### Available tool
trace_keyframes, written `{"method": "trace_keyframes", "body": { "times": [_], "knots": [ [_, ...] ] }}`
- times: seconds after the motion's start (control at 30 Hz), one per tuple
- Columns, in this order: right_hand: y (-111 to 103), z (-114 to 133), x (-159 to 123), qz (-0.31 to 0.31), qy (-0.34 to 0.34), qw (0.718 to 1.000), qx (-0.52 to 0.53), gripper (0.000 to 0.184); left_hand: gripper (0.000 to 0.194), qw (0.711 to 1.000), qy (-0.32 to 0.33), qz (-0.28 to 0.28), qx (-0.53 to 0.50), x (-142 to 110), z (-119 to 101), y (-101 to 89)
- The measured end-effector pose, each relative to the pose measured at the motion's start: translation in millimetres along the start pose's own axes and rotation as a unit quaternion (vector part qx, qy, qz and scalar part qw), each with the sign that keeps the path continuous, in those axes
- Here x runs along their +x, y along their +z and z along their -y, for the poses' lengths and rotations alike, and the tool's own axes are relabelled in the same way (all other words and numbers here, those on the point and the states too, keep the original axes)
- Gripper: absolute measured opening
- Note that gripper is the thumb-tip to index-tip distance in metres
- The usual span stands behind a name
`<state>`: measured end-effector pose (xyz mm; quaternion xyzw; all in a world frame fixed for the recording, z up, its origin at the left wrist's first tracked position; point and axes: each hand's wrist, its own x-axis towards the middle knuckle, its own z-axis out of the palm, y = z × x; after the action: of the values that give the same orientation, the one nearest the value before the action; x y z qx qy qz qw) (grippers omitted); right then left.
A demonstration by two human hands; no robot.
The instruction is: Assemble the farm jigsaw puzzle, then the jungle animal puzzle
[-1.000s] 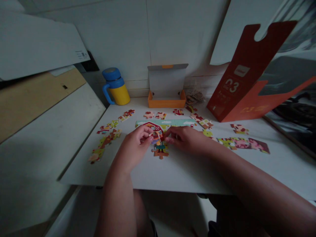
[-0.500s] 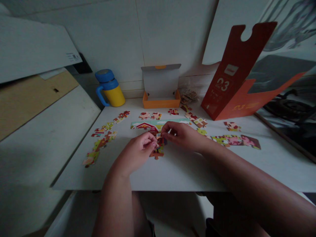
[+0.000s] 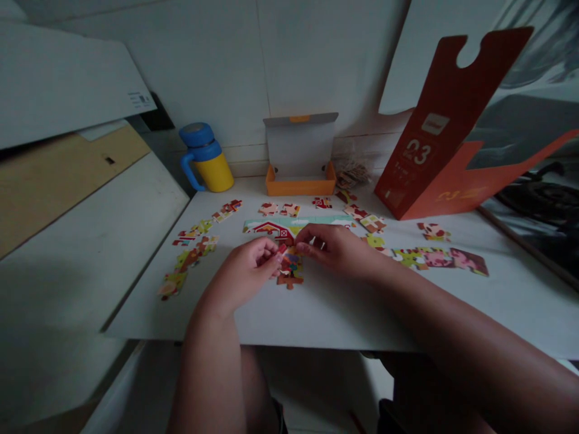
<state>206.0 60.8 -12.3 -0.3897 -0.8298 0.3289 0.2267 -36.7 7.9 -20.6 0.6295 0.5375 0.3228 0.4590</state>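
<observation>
My left hand (image 3: 251, 262) is closed in a pinch on a small jigsaw piece (image 3: 281, 248) with a red edge, held over the partly joined jigsaw puzzle (image 3: 253, 225). The puzzle shows a red barn under a pale sky strip, and a brown piece (image 3: 290, 281) sticks out at its near end. My right hand (image 3: 337, 247) bends over the puzzle's right part, thumb and forefinger drawn together by the barn. Whatever lies between those fingertips is hidden. Both hands cover much of the puzzle's middle.
Loose and joined jigsaw pieces lie left (image 3: 194, 246) and right (image 3: 436, 259). Behind stand a blue-and-yellow mug (image 3: 215, 172), an opened orange box (image 3: 301, 187) and a clear bag (image 3: 353, 172) of pieces. A tall red carton (image 3: 418, 163) stands at right, beside a stove (image 3: 543, 199).
The piece between the hands has turned, and its red edge now shows at my left fingertips. My hands have drawn slightly apart, uncovering more of the puzzle. The view has shifted a little.
</observation>
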Motion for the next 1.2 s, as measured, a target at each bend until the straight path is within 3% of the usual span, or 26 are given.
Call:
{"method": "trace_keyframes", "body": {
  "times": [0.1, 0.23, 0.5, 0.9, 1.2],
  "knots": [
    [-1.9, -1.6, 1.4, 0.013, 0.0, 0.998, -0.059, 0.025, 0.021, 0.998, -0.047, -0.018, -0.023, -7.9, 0.7, -14.1],
    [-2.1, 0.1, 1.3, 0.034, -0.016, 0.995, -0.092, 0.025, 0.049, 0.998, -0.068, -0.01, 0.014, -18.8, 1.0, -29.2],
    [0.4, -5.2, 0.9, 0.072, -0.047, 0.989, -0.123, 0.022, 0.019, 0.99, -0.085, -0.031, 0.109, -22.1, 11.7, -40.2],
    [2.2, -8.3, 2.1, 0.09, -0.052, 0.986, -0.132, 0.02, 0.013, 0.994, -0.096, 0.008, 0.05, -16.6, 13.4, -29.3],
    [5.1, -15.1, 2.5, 0.092, -0.067, 0.984, -0.134, 0.019, 0.015, 0.986, -0.055, -0.016, 0.154, -11.7, 21.1, -27.8]
  ]
}}
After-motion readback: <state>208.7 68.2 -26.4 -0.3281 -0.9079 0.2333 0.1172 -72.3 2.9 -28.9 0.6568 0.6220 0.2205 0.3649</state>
